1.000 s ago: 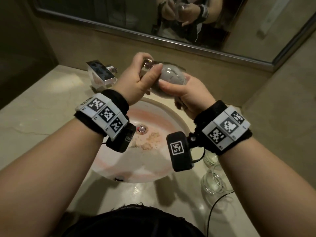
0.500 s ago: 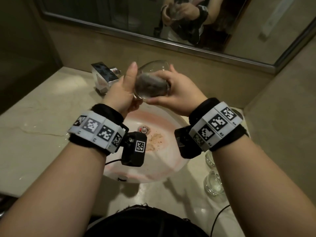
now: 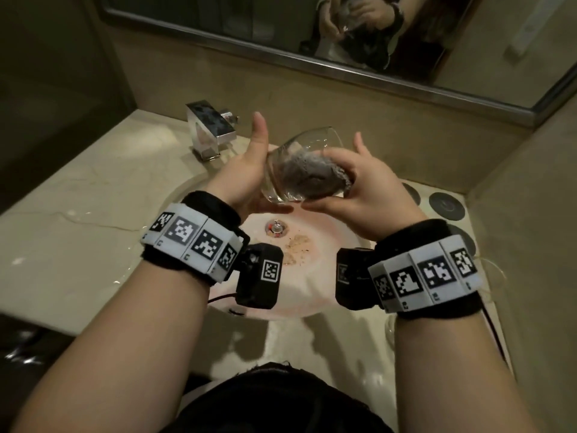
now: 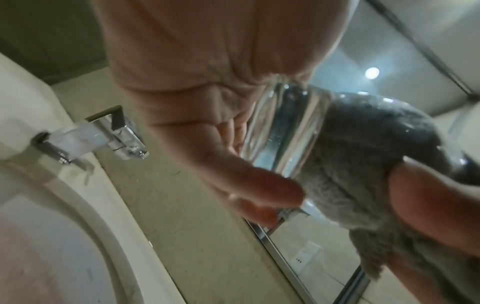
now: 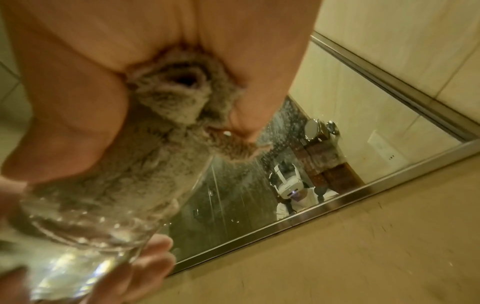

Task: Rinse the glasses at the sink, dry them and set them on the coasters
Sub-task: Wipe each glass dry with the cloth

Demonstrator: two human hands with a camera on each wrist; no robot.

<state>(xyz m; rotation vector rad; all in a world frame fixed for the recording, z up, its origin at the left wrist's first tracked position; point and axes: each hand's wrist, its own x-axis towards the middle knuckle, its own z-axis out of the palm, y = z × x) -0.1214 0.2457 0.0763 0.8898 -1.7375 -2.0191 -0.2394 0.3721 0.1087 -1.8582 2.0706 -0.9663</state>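
Note:
A clear glass [image 3: 293,145] is held tilted over the sink [image 3: 312,295], base low on the left and rim up to the right. My left hand [image 3: 251,175] cups its base from below with curled fingers [image 4: 259,191], thumb sticking straight up. My right hand [image 3: 362,189] grips a grey cloth [image 3: 309,178] stuffed into the glass. In the right wrist view the cloth [image 5: 155,164] fills the glass [image 5: 91,236]. In the left wrist view the cloth [image 4: 363,164] shows through the glass [image 4: 285,131]. Dark round coasters [image 3: 446,206] lie on the counter at the right.
A square chrome faucet [image 3: 212,126] stands at the back left of the basin. The drain [image 3: 276,228] has brownish residue beside it. A mirror [image 3: 218,14] runs along the back wall, and a side wall closes the right. Marble counter [image 3: 78,220] spreads to the left.
The glass has turned in my hands from lying sideways to tilted with its rim up. My left thumb has lifted off it. The cloth sits deeper inside.

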